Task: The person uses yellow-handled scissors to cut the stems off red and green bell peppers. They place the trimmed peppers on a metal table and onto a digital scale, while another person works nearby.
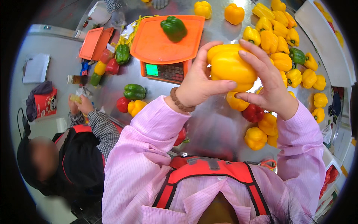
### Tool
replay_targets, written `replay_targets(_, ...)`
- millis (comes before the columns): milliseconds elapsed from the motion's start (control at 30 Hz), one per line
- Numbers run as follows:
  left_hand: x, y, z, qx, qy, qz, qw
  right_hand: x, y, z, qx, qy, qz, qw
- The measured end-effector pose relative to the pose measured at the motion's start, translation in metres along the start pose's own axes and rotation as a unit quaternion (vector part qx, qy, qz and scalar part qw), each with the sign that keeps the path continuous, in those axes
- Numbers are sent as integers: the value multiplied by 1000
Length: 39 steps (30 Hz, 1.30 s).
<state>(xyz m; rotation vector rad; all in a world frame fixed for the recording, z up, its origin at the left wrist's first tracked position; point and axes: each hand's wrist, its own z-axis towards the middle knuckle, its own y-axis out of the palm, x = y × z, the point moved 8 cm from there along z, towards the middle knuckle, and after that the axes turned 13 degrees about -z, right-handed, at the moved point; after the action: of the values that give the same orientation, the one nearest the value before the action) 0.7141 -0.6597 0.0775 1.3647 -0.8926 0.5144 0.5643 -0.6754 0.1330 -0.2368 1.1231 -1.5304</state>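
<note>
Between both hands I hold a large yellow bell pepper (230,65) above the metal table (212,128). My left hand (200,75) grips its left end, the thumb lying along its lower side. On the right end, my right hand (264,75) has its fingertips over the top and its thumb underneath. Left of my hands stands a digital scale (170,72) with a lit green display. A green bell pepper (174,28) rests on the scale's orange tray (148,42). Below my right hand lie a red bell pepper (252,113) and several yellow peppers (256,138).
Many loose yellow peppers (269,41) cover the right side, beside a white crate (321,36). A green, red and yellow trio (135,92) sits below the scale; a wrapped pepper pack (100,68) lies left. A co-worker (84,145) stands at left. Orange-handled scissors (269,163) lie near my body.
</note>
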Motion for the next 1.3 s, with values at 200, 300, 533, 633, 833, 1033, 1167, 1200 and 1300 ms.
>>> replay_targets(200, 108, -122, -37, 168, 189, 269, 929, -16, -10, -27, 13, 153, 7, 988)
replay_targets(300, 164, -185, -31, 287, 224, 515, 776, -17, -30, -75, 60, 302, 31, 951)
replay_targets(533, 141, -259, 43, 185, 124, 644, 732, -36, -58, -302, 81, 549, -180, 812)
replay_targets(633, 139, -263, 48, 197, 132, 600, 764, -63, -35, -429, 63, 644, -175, 742)
replay_targets(833, 121, -182, -25, 141, 153, 660, 722, -99, 33, -513, -103, 576, -255, 770)
replay_targets(1033, -17, -44, -197, -66, -85, 461, 881, -110, 19, -481, -109, 490, -322, 803)
replay_targets(1167, -132, 15, -295, -136, -181, 388, 894, -118, 28, -469, -166, 424, -202, 867)
replay_targets(1200, -154, 30, -309, -128, -195, 360, 903, -117, 27, -470, -160, 404, -205, 877)
replay_targets(1300, -188, 76, -343, -156, -197, 367, 896, -106, 32, -474, -183, 378, -167, 892)
